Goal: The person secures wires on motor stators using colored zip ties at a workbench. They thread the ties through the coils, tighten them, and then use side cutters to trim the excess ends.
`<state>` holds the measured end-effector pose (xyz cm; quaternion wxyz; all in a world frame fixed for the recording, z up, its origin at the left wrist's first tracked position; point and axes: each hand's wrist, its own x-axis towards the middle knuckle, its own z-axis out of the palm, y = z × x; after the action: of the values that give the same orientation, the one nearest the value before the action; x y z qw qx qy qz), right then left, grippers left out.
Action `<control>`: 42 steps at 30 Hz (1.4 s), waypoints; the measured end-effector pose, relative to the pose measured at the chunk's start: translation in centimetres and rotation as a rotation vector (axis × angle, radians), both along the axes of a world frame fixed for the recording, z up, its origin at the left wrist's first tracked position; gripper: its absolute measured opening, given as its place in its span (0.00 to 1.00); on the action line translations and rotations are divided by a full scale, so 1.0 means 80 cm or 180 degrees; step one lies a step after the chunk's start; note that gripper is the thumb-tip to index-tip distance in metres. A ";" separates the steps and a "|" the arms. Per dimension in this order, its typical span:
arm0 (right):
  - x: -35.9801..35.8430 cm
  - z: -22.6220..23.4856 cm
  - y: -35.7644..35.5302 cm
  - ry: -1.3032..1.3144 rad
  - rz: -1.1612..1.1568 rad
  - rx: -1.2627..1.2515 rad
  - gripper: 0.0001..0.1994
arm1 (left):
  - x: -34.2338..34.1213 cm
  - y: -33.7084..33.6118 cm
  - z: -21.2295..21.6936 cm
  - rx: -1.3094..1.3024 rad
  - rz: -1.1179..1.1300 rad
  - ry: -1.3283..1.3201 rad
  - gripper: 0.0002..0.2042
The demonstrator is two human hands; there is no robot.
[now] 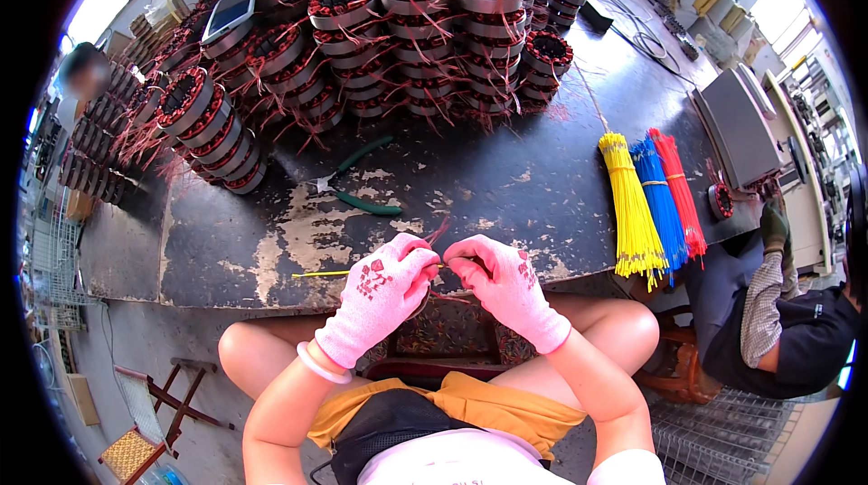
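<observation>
My left hand [375, 286], in a pink glove, is closed in a pinch near the table's front edge. A yellow wire [318, 273] sticks out leftward from it. My right hand [511, 286], gloved alike, pinches at thin wire right beside the left fingertips; the exact grip is hidden by the fingers. Thin reddish wires [439, 230] rise between the two hands, and more strands hang under them. Beyond the hands, green-handled cutting pliers [369, 205] lie with their handles spread apart on the worn black table [479, 187].
Tall stacks of wound motor stators [416, 42] fill the table's back, with a tablet [231, 10] on top. Bundles of yellow wires [626, 205], blue wires [660, 205] and red wires [678, 187] lie at right. A co-worker [782, 322] sits beyond them beside a grey machine [737, 128].
</observation>
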<state>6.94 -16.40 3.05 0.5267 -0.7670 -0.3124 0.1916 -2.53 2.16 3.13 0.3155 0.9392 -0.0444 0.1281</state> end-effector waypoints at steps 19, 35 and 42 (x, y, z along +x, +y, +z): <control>0.006 -0.016 -0.018 -0.2256 0.0020 -0.0296 0.21 | 0.006 -0.014 -0.016 -0.0237 0.0148 -0.0169 0.07; 0.010 -0.022 -0.016 -0.2658 0.0464 -0.0450 0.13 | 0.006 -0.012 -0.018 -0.0269 0.0121 -0.0197 0.06; 0.023 -0.016 0.000 0.1164 0.0174 -0.0542 0.13 | 0.006 -0.010 -0.022 -0.0173 0.0069 -0.0214 0.07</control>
<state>8.77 -16.41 1.73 0.5025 -0.7525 -0.2149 0.3676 -2.06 1.36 1.33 0.3378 0.9259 -0.0413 0.1642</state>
